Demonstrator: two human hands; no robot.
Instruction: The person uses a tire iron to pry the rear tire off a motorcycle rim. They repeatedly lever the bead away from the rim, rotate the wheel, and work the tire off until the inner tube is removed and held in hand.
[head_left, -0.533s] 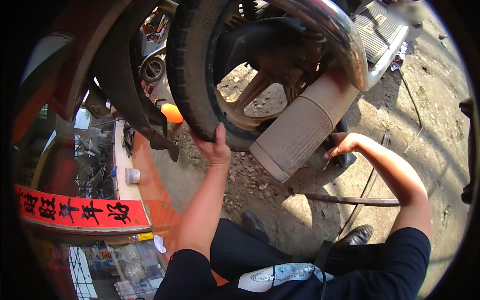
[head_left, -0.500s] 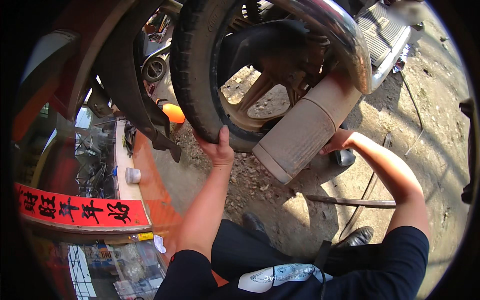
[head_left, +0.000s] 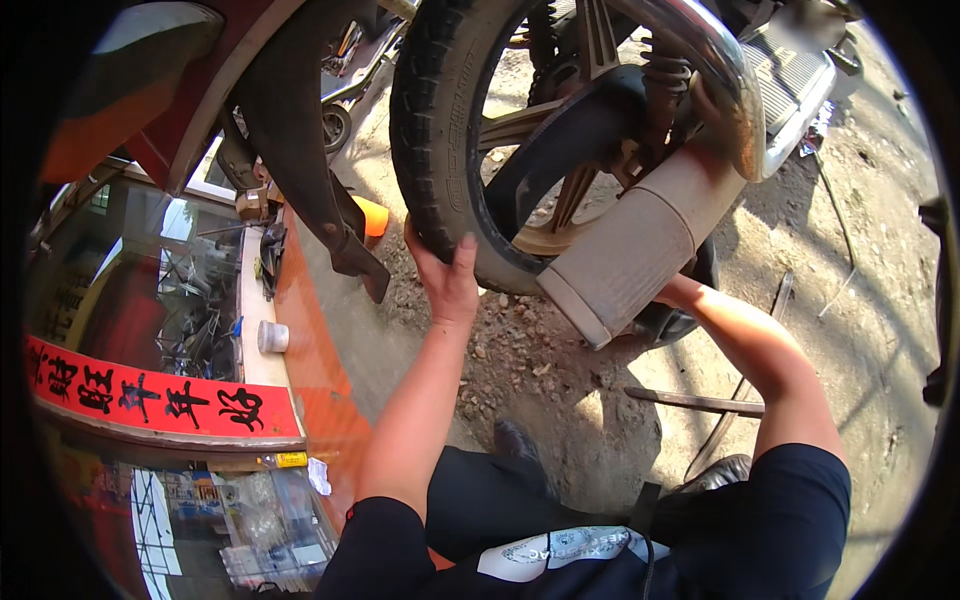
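A motorcycle wheel with a worn black tyre (head_left: 428, 130) and bronze-coloured spokes (head_left: 570, 200) hangs before me. My left hand (head_left: 447, 280) grips the tyre's lower edge, thumb on its sidewall and fingers round the tread. The dusty brown muffler (head_left: 640, 240) slants across the wheel's right side. Behind its lower end is my right hand (head_left: 682, 291), its fingers hidden, close to a black rubber loop (head_left: 708, 270). A black curved band (head_left: 570, 135), looking like a rubber tube, crosses the spokes; whether it joins the loop, I cannot tell.
A chrome bar (head_left: 735, 90) curves above the muffler. Left of the tyre hangs a dark mudguard (head_left: 300, 140). Metal bars (head_left: 690, 402) lie on the dirt ground near my shoe. On the left stand a glass-fronted counter with a red banner (head_left: 170, 400) and a white cup (head_left: 272, 337).
The wheel's spokes have turned, and more of the black band and loop shows. My right hand has gone further behind the muffler. The whole view has shifted slightly.
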